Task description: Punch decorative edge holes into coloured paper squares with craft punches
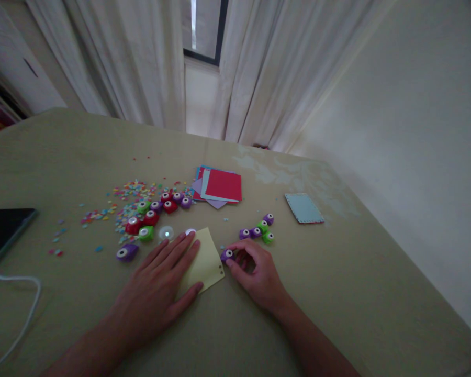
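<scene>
Nearest the camera, the person's forearms (113, 330) are slanting in. The left hand (168, 275) is lying open, pinning the yellow card (204, 259) flat; the right hand (257, 269) is pinching a purple punch (228, 254) at the card's three o'clock edge. Doing this well probably means steadying the card and lining the punch up with the dark corner marks (220, 267). The punch is sitting near three o'clock from the left hand, ten o'clock from the right; whether it is gripping the edge, one cannot tell.
</scene>
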Tool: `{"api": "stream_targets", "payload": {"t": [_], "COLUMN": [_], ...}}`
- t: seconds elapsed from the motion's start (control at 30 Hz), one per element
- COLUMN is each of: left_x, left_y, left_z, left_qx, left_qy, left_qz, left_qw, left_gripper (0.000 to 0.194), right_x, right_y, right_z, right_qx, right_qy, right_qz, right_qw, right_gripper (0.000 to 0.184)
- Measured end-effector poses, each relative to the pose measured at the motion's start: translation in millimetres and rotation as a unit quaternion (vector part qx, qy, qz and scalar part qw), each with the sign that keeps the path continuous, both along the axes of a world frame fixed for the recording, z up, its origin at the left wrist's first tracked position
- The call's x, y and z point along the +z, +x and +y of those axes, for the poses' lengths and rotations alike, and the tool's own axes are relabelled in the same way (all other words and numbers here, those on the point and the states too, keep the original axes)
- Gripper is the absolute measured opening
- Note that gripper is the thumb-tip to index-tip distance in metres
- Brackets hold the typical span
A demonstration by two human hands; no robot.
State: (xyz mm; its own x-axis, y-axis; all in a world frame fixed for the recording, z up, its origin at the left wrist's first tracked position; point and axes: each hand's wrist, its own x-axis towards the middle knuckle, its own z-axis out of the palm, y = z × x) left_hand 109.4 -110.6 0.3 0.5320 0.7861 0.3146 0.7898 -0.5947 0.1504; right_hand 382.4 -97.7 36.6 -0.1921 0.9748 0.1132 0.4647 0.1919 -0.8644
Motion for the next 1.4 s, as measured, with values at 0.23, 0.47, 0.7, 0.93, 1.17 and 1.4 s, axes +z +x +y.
{"api": "stream_targets", "payload": {"t": [0.23, 0.47, 0.7, 0.93, 1.17, 1.4], "left_x": [-0.8, 4.9, 7.0, 2.8, 3.2, 3.2], "left_y": [1.3, 0.8, -0.4, -1.0, -1.5, -1.5], "left_z": [0.6, -0.6, -0.2, 1.8, 2.2, 2.3], "left_qx": [0.004, 0.0, -0.004, -0.01, -0.01, -0.012], "left_qy": [0.008, 0.021, -0.019, -0.017, -0.011, -0.02], "left_qz": [0.014, 0.019, -0.014, -0.014, 0.0, 0.003], "left_qw": [1.0, 1.0, 1.0, 1.0, 1.0, 1.0], "left_gripper": [0.08, 0.081, 0.073, 0.069, 0.068, 0.068], "right_x": [0.2, 0.8, -0.5, 1.7, 4.1, 5.1], "right_y": [1.2, 2.8, 4.8, 6.5, 6.0, 6.4], "right_z": [0.2, 0.9, 2.3, 2.5, 2.5, 2.6], "right_qx": [0.036, 0.063, 0.088, 0.092, 0.09, 0.095], "right_qy": [0.014, 0.031, 0.023, 0.011, 0.006, -0.004], "right_qz": [0.003, 0.012, 0.027, 0.034, 0.034, 0.036], "right_qw": [0.999, 0.997, 0.996, 0.995, 0.995, 0.995], "right_gripper": [0.019, 0.02, 0.021, 0.02, 0.019, 0.018]}}
